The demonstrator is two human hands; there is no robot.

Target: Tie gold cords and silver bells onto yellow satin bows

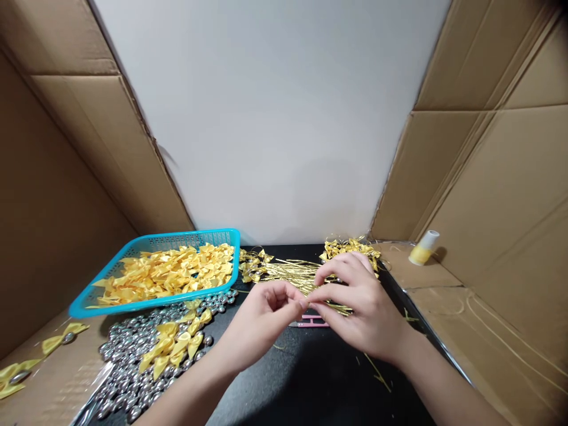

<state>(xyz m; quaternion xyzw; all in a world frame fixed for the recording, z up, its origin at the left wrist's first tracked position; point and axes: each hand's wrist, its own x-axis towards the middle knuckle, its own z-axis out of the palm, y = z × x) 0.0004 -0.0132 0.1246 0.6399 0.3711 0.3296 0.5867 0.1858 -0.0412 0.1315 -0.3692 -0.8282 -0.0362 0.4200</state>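
Observation:
My left hand and my right hand meet fingertip to fingertip above the black table. Both pinch with thumb and forefinger, and whatever lies between the tips is too small to make out. The other fingers of my right hand are raised and curled. Behind the hands lies a bundle of thin gold wire ties, partly covered by them. Just beneath the fingertips, a pink-handled tool shows in part on the table.
A turquoise basket of yellow ribbon bows stands left. Silver beads with loose bows lie before it. Bows with gold ties sit at the back. A yellow thread spool stands right. Cardboard walls flank the black table.

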